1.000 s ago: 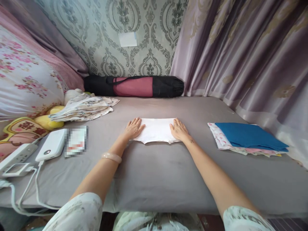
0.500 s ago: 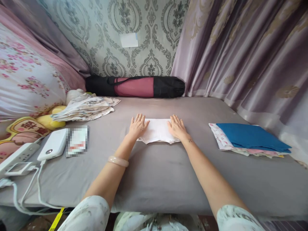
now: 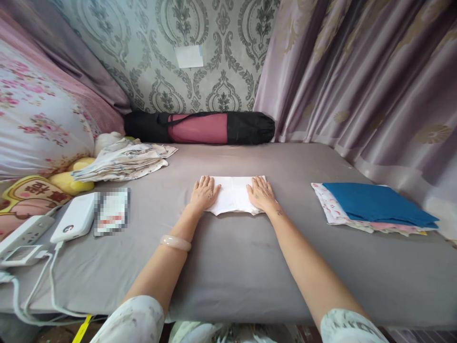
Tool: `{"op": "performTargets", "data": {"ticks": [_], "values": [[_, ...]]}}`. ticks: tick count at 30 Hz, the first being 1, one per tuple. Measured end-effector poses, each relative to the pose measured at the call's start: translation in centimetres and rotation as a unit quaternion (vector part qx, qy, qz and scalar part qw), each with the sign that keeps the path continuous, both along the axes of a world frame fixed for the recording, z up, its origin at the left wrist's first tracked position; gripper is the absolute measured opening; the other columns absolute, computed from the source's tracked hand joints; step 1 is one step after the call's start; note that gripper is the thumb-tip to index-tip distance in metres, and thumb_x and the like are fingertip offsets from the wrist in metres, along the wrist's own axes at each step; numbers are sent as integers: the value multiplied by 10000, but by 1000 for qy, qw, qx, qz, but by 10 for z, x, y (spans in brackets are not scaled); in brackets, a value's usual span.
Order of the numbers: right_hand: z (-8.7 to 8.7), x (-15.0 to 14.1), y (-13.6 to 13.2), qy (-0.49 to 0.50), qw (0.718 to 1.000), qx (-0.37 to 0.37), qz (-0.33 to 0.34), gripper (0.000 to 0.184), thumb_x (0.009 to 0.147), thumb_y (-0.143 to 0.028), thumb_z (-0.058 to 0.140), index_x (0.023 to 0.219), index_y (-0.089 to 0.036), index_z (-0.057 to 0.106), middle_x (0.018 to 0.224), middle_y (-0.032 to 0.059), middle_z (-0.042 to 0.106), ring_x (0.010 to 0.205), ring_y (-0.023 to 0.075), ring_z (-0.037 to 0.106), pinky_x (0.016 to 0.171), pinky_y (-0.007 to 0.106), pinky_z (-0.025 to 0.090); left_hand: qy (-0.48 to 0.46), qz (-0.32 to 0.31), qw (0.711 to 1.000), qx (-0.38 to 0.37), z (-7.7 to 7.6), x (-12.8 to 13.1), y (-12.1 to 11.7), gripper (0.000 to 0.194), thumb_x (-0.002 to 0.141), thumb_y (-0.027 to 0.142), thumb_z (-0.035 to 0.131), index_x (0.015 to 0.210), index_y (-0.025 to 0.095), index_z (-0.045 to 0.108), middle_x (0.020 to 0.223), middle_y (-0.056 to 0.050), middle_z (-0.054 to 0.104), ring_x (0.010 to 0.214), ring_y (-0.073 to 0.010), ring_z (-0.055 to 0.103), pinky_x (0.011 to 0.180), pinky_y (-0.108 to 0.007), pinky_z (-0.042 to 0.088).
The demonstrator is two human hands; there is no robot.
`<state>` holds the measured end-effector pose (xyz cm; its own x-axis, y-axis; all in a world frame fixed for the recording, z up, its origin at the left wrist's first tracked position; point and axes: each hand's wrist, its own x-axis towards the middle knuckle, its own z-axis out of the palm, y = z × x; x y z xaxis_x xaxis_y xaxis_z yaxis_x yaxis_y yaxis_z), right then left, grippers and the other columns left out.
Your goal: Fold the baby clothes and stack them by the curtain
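A white folded garment (image 3: 233, 194) lies flat on the grey sheet in front of me; its exact kind is not clear. My left hand (image 3: 206, 193) rests palm down on its left end, fingers stretched out. On the right end my right hand (image 3: 262, 194) lies flat the same way. Neither hand grips the cloth. The garment's near edge is wavy, its far edge straight, and both side ends are partly covered by my hands.
Folded clothes with a blue piece (image 3: 378, 204) on top lie to the right. At left are a heap of cloths (image 3: 124, 159), a white power bank (image 3: 74, 216), a power strip (image 3: 26, 236) and cables. A black-and-pink rolled bag (image 3: 198, 127) lies along the wall.
My hands have shifted slightly on the white garment, the right one a little leftward, and its near edge looks smoother. The whole view has moved a little.
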<state>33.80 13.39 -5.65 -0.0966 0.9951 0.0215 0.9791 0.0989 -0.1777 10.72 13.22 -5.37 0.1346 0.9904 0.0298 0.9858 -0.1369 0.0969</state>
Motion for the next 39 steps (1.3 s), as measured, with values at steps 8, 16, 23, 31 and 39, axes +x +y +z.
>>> {"op": "performTargets", "data": {"ticks": [8,16,23,31,39], "values": [[20,-7,-6,19,1000,6,2,590,1007,-385,194,1480,-72,356,1569,153,289,1460,266,207,1183,481,104,13,-8,998,59,6,8,-4,620,1002,477,165,1456,111,375,1549,-169,328,1461,-286,232,1176,-523,164],[10,-21,-10,7,1000,17,20,557,1003,-375,223,1466,-110,386,1554,140,330,1447,270,235,1171,511,111,17,-55,998,28,0,23,-9,592,1002,476,196,1460,142,367,1538,-153,355,1445,-296,266,1165,-507,196],[4,-21,-9,2,1000,25,18,561,1001,-379,226,1462,-105,389,1558,143,322,1445,269,235,1168,503,115,6,-48,999,25,-2,23,-9,578,998,481,204,1455,169,370,1541,-144,351,1446,-293,261,1162,-507,194],[15,-25,-13,16,999,29,15,536,991,-316,231,1454,-103,400,1551,144,335,1450,264,228,1172,505,106,5,-41,998,49,7,27,-15,577,1003,450,203,1439,126,398,1545,-154,343,1454,-290,244,1180,-497,169],[12,-41,-24,18,998,51,32,536,970,-275,258,1445,-75,405,1549,157,333,1452,271,220,1172,494,106,-11,-62,997,47,2,53,-34,560,994,350,202,1455,81,370,1550,-159,331,1465,-281,222,1187,-484,179]]}}
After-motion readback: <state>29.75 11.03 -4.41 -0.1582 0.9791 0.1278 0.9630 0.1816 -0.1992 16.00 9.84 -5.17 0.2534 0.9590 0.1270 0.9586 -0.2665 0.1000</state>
